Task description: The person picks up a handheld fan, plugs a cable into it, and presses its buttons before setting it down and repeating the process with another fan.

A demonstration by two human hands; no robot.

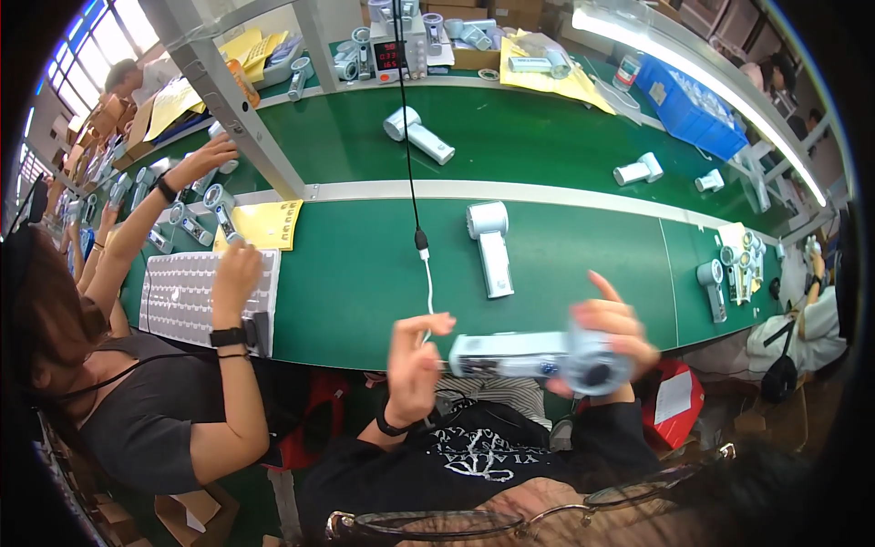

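A pale blue handheld fan [510, 356] lies level in front of my chest, somewhat blurred. Its round head is gripped by my right hand [615, 333], with one finger raised. Inside the handle, dark inner parts show along the near side. My left hand [415, 365] is beside the handle's free end, thumb and fingers pinching a white cable [430, 292]. The cable runs up to a black connector [421, 240] on a hanging black cord. Whether the cable's plug touches the handle cannot be made out. Another handheld fan [492, 251] rests on the green bench just beyond.
A metal rail [437, 190] divides the bench from a green belt carrying several fans. At the back stands a power supply [390, 56] with a red display. A co-worker's hand [237, 273] is over a white tray [191, 296] at left. More fans [714, 287] lie at right.
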